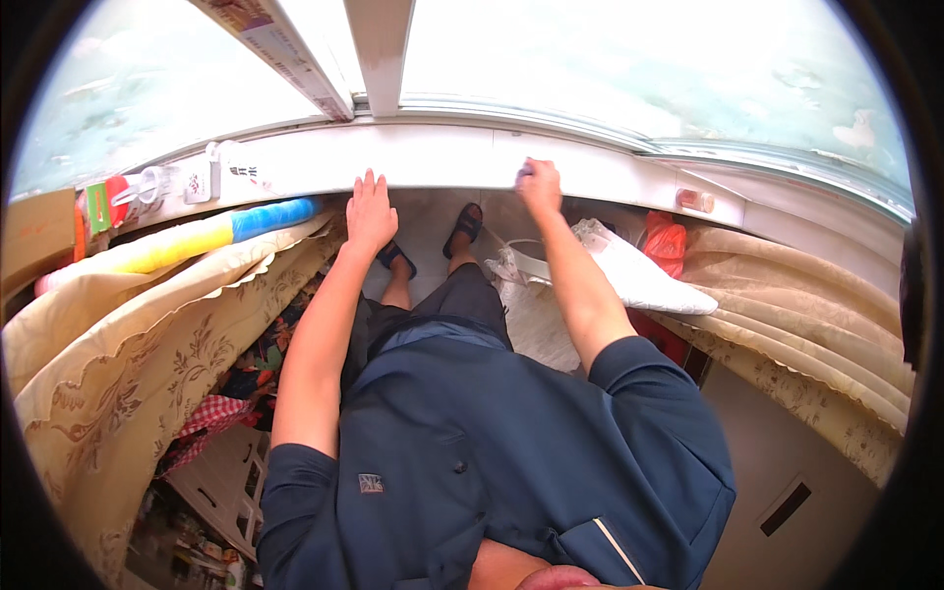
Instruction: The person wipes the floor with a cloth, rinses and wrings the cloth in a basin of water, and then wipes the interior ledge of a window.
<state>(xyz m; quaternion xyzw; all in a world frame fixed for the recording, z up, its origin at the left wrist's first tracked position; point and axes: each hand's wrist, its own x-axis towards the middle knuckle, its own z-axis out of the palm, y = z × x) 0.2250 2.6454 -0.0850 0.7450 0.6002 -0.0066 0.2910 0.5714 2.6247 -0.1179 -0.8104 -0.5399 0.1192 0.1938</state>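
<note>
My left hand [371,214] lies at the front edge of the white window sill [442,158], palm down, with its fingers pointing towards the window and nothing held. Further right along the sill, my right hand [540,186] is curled into a fist. A small dark purplish thing [524,174] shows at its fingers; what it is cannot be made out. The sliding window's frame [380,59] rises behind the sill between the two hands.
On the sill's left stand a clear plastic jug [155,184] and a cardboard box [40,228]; a small jar [695,200] lies right. A blue and yellow wrapped roll [184,243] and beige curtains [147,354] flank the left. A white bag [634,269] and red plastic bag [664,247] are right.
</note>
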